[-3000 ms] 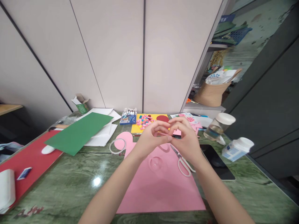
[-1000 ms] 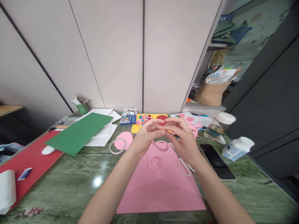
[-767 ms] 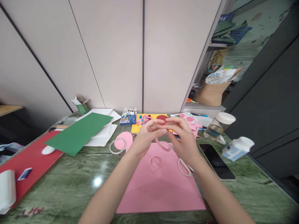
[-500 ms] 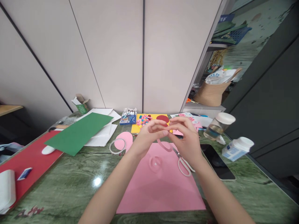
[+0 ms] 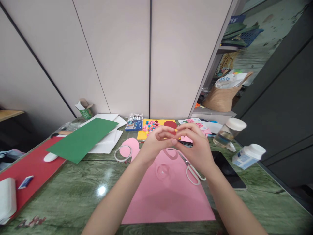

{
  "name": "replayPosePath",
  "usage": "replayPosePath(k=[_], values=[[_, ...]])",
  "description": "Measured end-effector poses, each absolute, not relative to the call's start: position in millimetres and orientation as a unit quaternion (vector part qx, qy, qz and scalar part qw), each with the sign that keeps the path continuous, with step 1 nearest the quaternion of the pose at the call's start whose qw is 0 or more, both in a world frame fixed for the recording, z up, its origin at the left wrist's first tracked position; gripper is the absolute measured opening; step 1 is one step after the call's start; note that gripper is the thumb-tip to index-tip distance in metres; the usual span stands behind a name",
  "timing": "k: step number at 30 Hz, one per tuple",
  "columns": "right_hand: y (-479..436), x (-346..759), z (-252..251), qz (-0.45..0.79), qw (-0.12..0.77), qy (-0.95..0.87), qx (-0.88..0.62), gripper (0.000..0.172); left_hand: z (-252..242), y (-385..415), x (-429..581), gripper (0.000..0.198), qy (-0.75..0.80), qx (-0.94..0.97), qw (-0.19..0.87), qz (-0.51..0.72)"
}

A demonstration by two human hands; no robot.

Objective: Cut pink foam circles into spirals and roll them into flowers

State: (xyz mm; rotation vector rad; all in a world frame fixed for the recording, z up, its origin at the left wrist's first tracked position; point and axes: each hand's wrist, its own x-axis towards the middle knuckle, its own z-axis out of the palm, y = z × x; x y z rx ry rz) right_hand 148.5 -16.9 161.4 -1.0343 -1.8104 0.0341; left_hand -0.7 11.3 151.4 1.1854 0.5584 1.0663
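Pink paper strip (image 5: 171,152), curled into a loop, hangs just above the far edge of the pink sheet (image 5: 168,199). Its upper end runs up into the spot where both hands meet.

Left hand (image 5: 156,143): thumb and forefinger closed together on the strip's top. Right hand (image 5: 197,148): fingers pinched on the same point, tips touching the left hand's. The exact overlap of the strip ends is hidden behind the fingers.

Change over the last second: the right hand has drawn slightly right and lower, uncovering the scissors' blades, and the loop sits rounder and tighter under the pinch. Judged from that, the curl is being closed and held, not released.

Around them:
- White-handled scissors (image 5: 193,170) lie on the sheet just below the right hand.
- A small clear dome (image 5: 163,170) rests near the sheet's middle.
- A black pen (image 5: 186,143) lies behind the right fingers.
- A pink disc (image 5: 129,147) and a white ring (image 5: 119,153) sit left of the hands.
- A yellow card with pompoms (image 5: 151,126) and a green sheet (image 5: 83,138) lie further back on the worktop (image 5: 73,192).
- A phone (image 5: 227,169) and a glue jar (image 5: 228,132) sit to the right.
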Motion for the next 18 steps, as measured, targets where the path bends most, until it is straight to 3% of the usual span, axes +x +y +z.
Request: replayPosePath(k=[11,18], values=[[-15.6,146.2,156.4,0.017,0.471,-0.790,-0.391,0.030,155.9,10.6,-4.6,0.032,0.240,0.527,0.661,0.477],[-11.1,148.8,151.3,0.010,0.532,-0.738,-0.415,0.014,154.9,8.6,-0.7,0.031,0.253,0.541,0.647,0.475]])
